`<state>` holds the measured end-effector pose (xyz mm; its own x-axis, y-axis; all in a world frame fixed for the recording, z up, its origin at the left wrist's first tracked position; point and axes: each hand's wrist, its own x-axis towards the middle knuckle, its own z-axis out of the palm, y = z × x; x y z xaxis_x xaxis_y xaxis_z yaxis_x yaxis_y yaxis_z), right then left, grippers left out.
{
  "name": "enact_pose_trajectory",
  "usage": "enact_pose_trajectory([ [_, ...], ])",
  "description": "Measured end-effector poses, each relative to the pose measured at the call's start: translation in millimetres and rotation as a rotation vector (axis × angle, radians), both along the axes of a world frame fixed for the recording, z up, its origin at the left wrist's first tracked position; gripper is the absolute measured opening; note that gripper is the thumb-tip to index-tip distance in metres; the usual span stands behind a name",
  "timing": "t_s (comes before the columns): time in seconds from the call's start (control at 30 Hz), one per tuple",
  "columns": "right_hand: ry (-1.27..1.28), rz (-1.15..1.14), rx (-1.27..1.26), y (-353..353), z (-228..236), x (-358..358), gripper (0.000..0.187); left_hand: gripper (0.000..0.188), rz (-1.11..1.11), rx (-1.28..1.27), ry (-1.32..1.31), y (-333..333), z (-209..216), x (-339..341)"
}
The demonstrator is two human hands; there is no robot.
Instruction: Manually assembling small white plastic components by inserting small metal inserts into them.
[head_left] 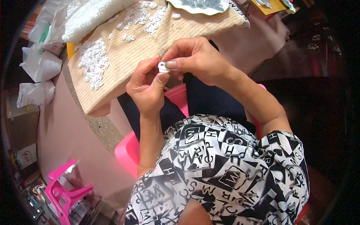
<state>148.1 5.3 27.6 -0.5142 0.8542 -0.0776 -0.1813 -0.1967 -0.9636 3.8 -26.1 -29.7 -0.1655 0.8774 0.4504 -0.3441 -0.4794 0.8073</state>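
Observation:
A small white plastic piece with a hole in it (pixel 163 67) is held up between my two hands, just off the near edge of the table. My left hand (pixel 147 84) pinches it from the left and below with thumb and finger. From the right, my right hand (pixel 195 62) grips its other side with thumb and forefinger; the remaining fingers are curled behind. Whether it is one part or two joined together I cannot tell. On the towel-covered table (pixel 127 62), a heap of similar small white pieces (pixel 93 63) lies to the left.
More white pieces (pixel 144 17) are scattered at the back, beside a large clear bag full of them (pixel 95 18). A white-edged sheet with a grey middle (pixel 202 4) lies at the far right. White bags (pixel 39 63) stand left of the table. A pink plastic stool (pixel 67 191) is at lower left.

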Motion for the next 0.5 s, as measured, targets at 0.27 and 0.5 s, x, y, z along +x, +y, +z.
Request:
enact_pose_trajectory([
  [0.27, 0.011, -0.138, -0.037, 15.6, -6.1, 7.8, 0.014, 0.035, -0.046, -0.289, -0.041, -2.6, 10.6, -1.1],
  [0.5, 0.075, -0.392, 0.046, 78.4, 26.7, 25.4, 0.011, 0.025, 0.015, -0.325, -0.037, -3.8, 2.5, -9.3],
])
